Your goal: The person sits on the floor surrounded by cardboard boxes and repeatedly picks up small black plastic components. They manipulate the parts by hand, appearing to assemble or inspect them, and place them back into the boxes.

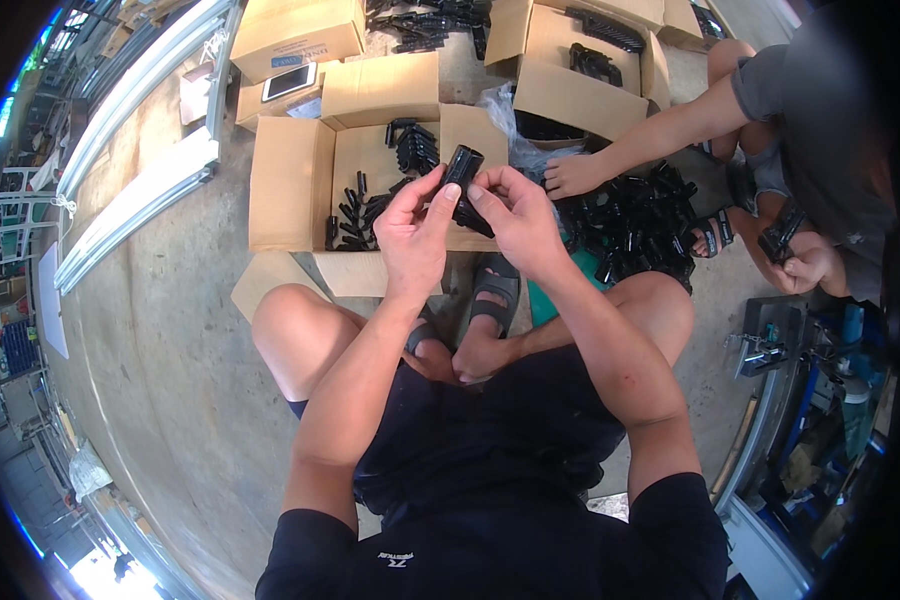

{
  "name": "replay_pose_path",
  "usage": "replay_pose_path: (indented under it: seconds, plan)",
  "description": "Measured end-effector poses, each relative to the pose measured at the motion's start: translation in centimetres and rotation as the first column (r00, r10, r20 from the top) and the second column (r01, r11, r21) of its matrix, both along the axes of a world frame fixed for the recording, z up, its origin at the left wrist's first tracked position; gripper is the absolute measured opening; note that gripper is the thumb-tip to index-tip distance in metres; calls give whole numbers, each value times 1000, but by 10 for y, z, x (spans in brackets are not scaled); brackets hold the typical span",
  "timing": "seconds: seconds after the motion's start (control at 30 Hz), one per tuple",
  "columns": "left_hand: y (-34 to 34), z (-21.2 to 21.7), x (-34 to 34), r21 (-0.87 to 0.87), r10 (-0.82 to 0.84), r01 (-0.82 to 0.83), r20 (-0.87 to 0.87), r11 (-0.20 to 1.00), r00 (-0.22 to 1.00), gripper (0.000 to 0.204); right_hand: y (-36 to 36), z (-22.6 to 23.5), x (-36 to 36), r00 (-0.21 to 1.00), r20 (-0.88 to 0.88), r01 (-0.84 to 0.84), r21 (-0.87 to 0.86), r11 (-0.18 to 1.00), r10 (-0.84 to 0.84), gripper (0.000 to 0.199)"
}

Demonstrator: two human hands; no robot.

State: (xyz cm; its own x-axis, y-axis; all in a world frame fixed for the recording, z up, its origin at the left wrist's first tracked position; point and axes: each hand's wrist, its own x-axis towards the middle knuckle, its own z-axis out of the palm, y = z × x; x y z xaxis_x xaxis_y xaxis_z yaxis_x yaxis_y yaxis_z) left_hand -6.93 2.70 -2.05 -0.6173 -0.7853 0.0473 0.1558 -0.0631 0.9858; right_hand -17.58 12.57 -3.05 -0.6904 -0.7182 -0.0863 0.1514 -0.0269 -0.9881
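Between both my hands is a glossy black cylindrical part [463,165], tilted, over the edge of an open cardboard box [292,185]. My left hand [415,228] grips it from the left with thumb and fingers. From the right, my right hand [517,215] pinches the same part. Inside the box lie several similar black parts [416,150], some lined up in rows, others loose. To the right, a large heap of black parts [640,225] rests on a green sheet [542,300], partly hidden by my right arm.
A co-worker sits at the right, one hand [573,175] by the heap, the other [805,265] holding a black part. Another open box [580,98] with black parts stands beyond. A phone [289,82] lies on cardboard; long metal profiles [135,215] lie left.
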Motion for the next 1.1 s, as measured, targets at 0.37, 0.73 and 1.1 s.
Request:
replay_pose_path:
  seconds: [0.37,0.73,1.1]
  plan:
    - [3,-2,-2,1,11,-11,-23,1000,1000,32,-1,-9,0,1000,7,17,57,998,-18,22]
    - [1,-3,-3,24,-5,6,-13,1000,1000,31,-3,-3,9,999,50,18,24,1000,-19,18]
    - [-13,-16,-3,128,-8,1,55,992,998,30,1,6,5,998,-26,-61,53,997,62,33]
